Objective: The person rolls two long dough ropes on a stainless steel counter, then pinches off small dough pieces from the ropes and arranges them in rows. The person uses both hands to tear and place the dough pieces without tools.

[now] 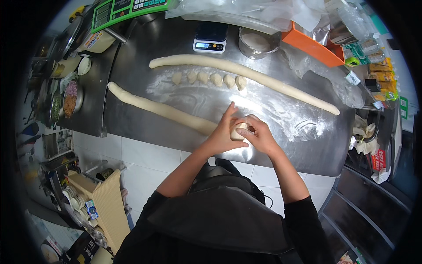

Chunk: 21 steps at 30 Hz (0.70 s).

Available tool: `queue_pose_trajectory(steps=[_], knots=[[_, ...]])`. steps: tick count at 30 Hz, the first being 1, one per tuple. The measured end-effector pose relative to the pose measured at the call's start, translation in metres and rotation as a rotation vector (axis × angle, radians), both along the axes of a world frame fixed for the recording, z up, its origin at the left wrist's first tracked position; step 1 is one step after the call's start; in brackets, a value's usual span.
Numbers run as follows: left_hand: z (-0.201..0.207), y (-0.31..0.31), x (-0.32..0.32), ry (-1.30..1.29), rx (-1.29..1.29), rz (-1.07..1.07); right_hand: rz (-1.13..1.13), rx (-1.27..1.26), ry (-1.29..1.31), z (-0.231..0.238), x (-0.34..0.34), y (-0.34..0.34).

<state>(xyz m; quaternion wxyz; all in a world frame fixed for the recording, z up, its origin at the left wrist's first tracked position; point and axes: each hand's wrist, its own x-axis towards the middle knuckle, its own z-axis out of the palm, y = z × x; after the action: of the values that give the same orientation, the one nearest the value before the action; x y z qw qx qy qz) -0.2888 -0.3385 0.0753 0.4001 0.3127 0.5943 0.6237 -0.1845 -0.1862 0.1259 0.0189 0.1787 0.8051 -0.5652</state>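
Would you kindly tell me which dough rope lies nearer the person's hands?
The front-left dough rope: it runs up to the left hand, whereas the other rope lies farther back, beyond the row of small dough pieces.

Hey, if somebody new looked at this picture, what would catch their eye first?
Probably the two long dough ropes stretched across the metal table, with six small dough lumps lined up between them. Next, the left hand and right hand holding a piece of dough near the table's front edge. The bright orange box stands out at the back right.
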Motion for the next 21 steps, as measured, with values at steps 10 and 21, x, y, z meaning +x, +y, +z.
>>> queue_pose_trajectory(steps=[10, 21], knots=[[0.005, 0.013, 0.015, 0.039, -0.123, 0.028, 0.04, 0.39, 0.174, 0.018, 0.007, -0.009], [0.009, 0.031, 0.013, 0.259, -0.295, -0.33, -0.147, 0.226, 0.207, -0.008, 0.066, 0.016]])
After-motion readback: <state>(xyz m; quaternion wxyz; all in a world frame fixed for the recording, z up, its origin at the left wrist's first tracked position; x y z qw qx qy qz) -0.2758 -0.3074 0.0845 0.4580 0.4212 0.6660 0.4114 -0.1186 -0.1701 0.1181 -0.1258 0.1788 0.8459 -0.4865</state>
